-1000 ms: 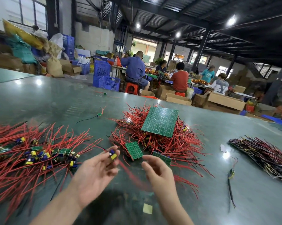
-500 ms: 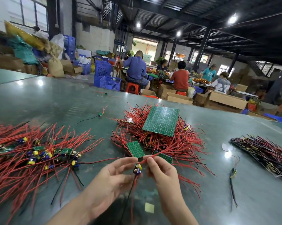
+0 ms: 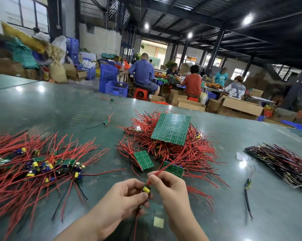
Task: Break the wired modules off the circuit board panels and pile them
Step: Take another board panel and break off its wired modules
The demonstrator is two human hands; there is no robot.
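Pinching one small wired module (image 3: 146,189) between my left hand (image 3: 122,202) and right hand (image 3: 169,186), fingertips curled, I hold it above the tabletop's (image 3: 59,108) near edge. It feels light, stiff and brittle; edges are best gripped, its red wires (image 3: 166,166) floppy. My fingers hide its board, perhaps already snapped free.

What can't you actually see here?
Head view:
- The small module between the left hand and right hand: fingers cover most of it.
- Underside of the big green board: facing down onto red wires.
- Left pile: cut off by the frame edge.
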